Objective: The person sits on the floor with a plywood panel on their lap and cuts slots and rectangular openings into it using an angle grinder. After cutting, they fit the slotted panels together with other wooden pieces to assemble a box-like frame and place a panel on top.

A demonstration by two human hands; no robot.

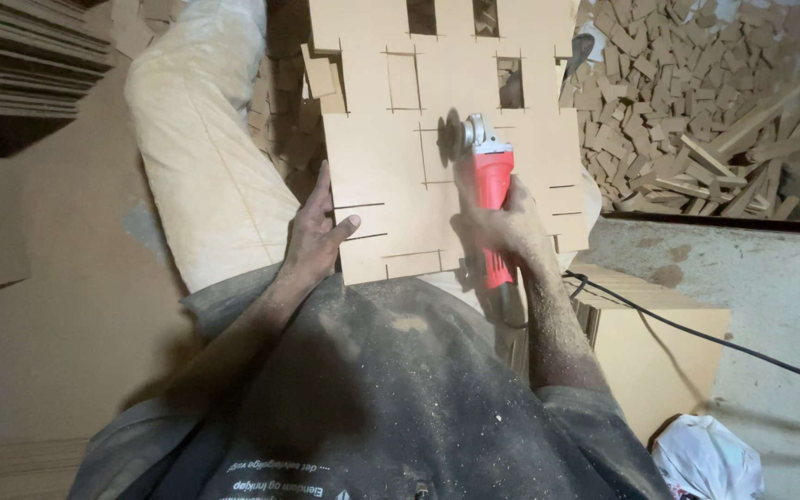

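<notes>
Gripping the red angle grinder (490, 199) in my right hand (504, 227), I have my fingers wrapped fully round its body, with the grey metal head and disc pointing away from me onto a fibreboard panel (391, 157). Its black power cord (696, 333) trails from the back end of the tool, off to my right across a grey concrete ledge (770, 278).

My left hand (315, 231) lies open and flat on the panel's left edge near its closest corner, thumb spread onto the face, closed on nothing.

That panel is pale brown, marked with thin cut lines and rectangular openings, some of them cut right through near its far edge. It rests across my lap; my pale trouser leg (206, 157) stretches out beside its left edge.

Fine sawdust coats both forearms and my dark shirt (372, 389).

Beyond the panel's far right corner sits a heap of small offcut blocks (687, 102). Stacked boards (20, 56) lie at far left. A white plastic bag (706, 458) lies at bottom right, beside a fibreboard box (659, 352).
</notes>
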